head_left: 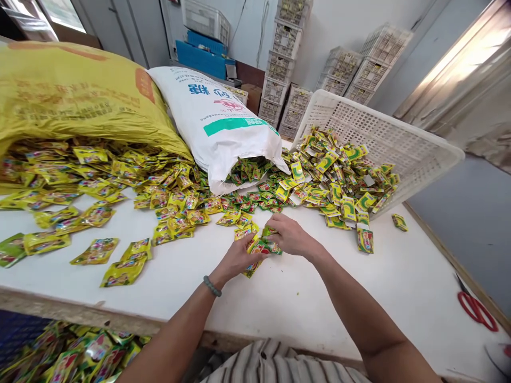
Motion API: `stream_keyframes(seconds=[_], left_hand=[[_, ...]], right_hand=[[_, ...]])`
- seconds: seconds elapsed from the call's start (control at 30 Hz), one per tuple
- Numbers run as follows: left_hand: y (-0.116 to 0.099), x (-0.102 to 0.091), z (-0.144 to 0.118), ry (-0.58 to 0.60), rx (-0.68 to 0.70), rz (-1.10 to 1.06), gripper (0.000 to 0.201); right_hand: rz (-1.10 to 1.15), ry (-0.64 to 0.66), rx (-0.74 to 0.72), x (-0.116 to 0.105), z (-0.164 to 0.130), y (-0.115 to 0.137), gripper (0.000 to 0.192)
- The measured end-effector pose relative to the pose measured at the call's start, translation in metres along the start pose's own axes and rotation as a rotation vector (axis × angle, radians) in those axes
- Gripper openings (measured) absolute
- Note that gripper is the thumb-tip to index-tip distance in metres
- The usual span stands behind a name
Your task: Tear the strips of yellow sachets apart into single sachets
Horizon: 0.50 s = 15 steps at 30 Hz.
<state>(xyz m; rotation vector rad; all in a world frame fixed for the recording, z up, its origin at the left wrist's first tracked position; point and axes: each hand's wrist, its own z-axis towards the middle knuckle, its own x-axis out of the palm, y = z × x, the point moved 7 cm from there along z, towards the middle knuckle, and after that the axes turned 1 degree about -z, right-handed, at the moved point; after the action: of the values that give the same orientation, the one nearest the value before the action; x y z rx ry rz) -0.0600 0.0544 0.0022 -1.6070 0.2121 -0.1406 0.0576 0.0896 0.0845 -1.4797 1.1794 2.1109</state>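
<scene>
My left hand (pixel 238 258) and my right hand (pixel 290 235) meet over the middle of the white table (pixel 287 298). Together they grip a small bunch of yellow and green sachets (pixel 261 248). A bead bracelet sits on my left wrist. Just beyond my fingers lies a wide spread of loose sachets (pixel 187 205), spilled from a yellow sack (pixel 75 96) on the left and a white sack (pixel 217 119) in the middle. More sachets pour from a tipped white plastic crate (pixel 399 141) on the right.
Red-handled scissors (pixel 475 308) lie at the table's right edge. More sachets fill a container (pixel 72 354) below the table's front left. Stacks of white crates (pixel 287 58) stand against the back wall, with blue bins (pixel 203 53) beside them.
</scene>
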Motion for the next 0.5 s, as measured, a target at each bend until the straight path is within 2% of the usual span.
stream_keyframes(seconds=[0.13,0.33,0.5], left_hand=[[-0.001,0.007,-0.002,0.085,0.001,0.011,0.036],[0.003,0.012,-0.003,0.125,-0.098,-0.179,0.043],[0.008,0.013,-0.003,0.137,-0.164,-0.340,0.047]], right_hand=[[0.133,-0.103,0.037,-0.004,0.004,0.001,0.001],[0.322,-0.158,0.236,0.000,0.001,-0.016,0.022],[0.515,-0.153,0.347,0.010,-0.007,-0.026,0.029]])
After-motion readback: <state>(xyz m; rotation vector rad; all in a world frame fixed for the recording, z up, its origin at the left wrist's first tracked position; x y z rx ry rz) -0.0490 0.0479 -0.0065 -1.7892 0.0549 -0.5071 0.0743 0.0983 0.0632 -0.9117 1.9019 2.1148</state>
